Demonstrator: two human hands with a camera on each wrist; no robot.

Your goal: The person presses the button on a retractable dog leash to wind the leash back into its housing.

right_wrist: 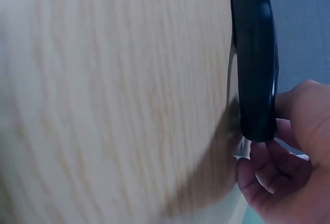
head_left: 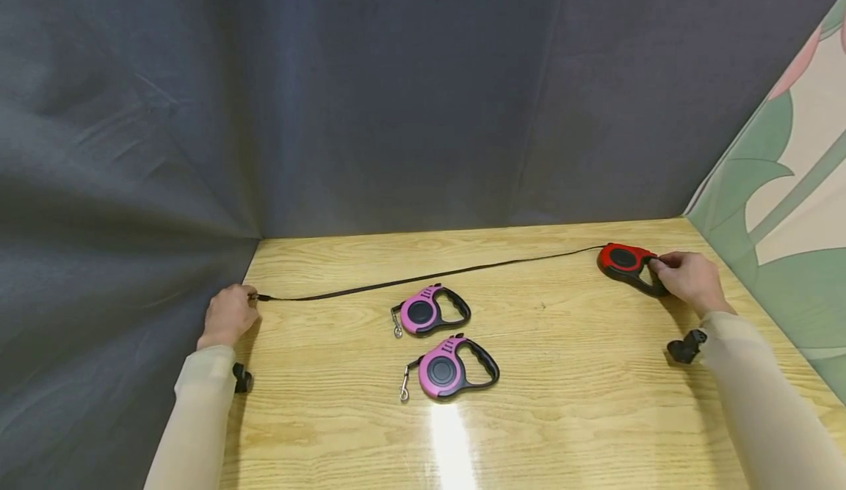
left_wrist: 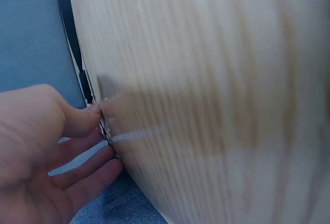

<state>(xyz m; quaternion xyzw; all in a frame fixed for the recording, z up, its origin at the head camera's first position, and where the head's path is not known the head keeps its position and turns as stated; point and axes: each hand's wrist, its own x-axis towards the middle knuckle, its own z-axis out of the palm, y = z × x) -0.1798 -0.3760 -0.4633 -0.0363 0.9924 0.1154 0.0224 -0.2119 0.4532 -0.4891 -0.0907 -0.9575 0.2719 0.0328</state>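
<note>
A red and black retractable dog leash (head_left: 623,258) is at the right of the table, its black handle gripped by my right hand (head_left: 690,280). From its case a black strap (head_left: 423,277) runs out across the table to the far left. There my left hand (head_left: 229,314) pinches the metal clip (left_wrist: 105,128) at the strap's end, thumb on top. In the right wrist view the leash case (right_wrist: 254,59) shows edge-on, close over the wood, with the thumb and fingers around its handle end.
Two pink and black retractable leashes lie mid-table in front of the strap: one farther back (head_left: 418,312), one nearer (head_left: 442,371), each with a metal clip on its left. Dark cloth (head_left: 410,93) hangs behind and on the left; a leaf-patterned cloth (head_left: 793,203) borders the right.
</note>
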